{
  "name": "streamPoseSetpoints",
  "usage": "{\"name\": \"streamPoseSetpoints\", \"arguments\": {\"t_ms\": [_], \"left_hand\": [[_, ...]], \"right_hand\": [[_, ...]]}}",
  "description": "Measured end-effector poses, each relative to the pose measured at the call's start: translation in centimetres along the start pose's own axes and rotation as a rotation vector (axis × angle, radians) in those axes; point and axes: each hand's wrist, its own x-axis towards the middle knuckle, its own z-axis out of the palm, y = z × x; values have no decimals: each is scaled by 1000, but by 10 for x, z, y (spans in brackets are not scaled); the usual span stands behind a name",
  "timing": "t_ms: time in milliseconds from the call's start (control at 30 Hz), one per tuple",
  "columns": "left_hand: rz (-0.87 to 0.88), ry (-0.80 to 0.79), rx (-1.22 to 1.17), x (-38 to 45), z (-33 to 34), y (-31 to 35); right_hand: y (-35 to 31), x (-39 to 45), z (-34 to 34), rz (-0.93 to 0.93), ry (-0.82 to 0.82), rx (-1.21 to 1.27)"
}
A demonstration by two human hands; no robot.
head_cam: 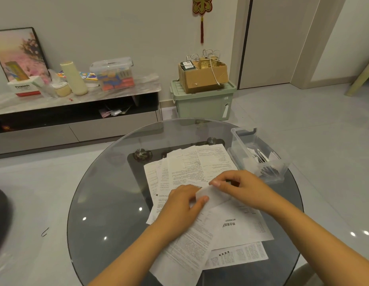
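Printed sheet: a white printed sheet (239,223) lies near the middle of the table, on top of the other papers, with its far corner turned up and over into a blank flap.
Right hand: the right hand (241,187) comes in from the right and pinches the flap's upper edge between thumb and forefinger, the other fingers curled in behind.
Left hand: the left hand (182,207) sits just left of the flap with its thumb pressed on the near edge and its fingers curled. It looks like a pinch on the same sheet, though the fingertips are hidden.
Other papers: more leaflets (200,162) of small print fan out beyond the hands, overlapping one another, and a few more lie under the sheet on the near side.
Table: a round glass table (109,193) carries all of it.
Clear box: an open clear plastic box (241,141) stands at the table's far right edge, just beside the leaflets, with silvery packets inside.
Beyond: a green storage bin (202,106) stands on the floor by the wall with a cardboard box (200,79) on its lid. A low cabinet (76,129) runs along the wall to the left.
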Motion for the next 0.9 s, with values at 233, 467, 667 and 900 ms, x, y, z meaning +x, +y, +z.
{"name": "streamPoseSetpoints", "arguments": {"t_ms": [233, 467, 667, 900], "left_hand": [[-52, 34, -28, 1, 3, -3], [-33, 36, -1, 5, 3, -7], [-22, 16, 6, 5, 0, -10], [-28, -57, -56, 3, -10, -10]], "right_hand": [[9, 6, 22, 27, -41, -216], [19, 10, 32, 68, -36, -353], [20, 11, 23, 105, 8, -377], [3, -4, 23, -87, 21, -544]]}}
